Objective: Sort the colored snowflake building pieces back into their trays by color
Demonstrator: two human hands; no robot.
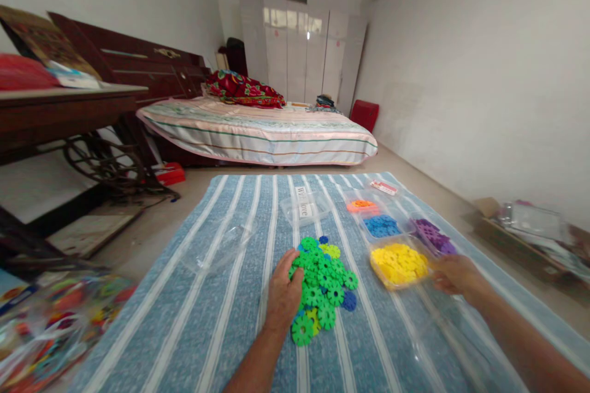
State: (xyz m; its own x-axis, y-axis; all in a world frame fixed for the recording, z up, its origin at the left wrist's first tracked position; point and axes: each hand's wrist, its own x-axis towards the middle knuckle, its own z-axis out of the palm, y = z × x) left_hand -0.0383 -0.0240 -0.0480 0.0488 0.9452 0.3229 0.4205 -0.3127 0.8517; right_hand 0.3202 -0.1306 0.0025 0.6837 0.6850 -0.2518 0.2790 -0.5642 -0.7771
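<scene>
Smooth plastic discs [320, 276], matt cloth [230, 295], glossy wardrobe [297, 55].

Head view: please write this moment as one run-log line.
left hand: touching mostly green pile of plastic notched discs; right hand: beside clear plastic tray of yellow discs, contact unclear

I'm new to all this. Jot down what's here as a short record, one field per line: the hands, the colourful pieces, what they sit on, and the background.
Left hand: at the left side of the loose pile, touching it
Right hand: at the right edge of the yellow container; grip unclear
Loose pile: mostly green notched discs, some blue and yellow
Other containers' contents: blue pieces, purple pieces, orange pieces
Surface: striped cloth, blue and white
Background: bed, pale wardrobe
</scene>
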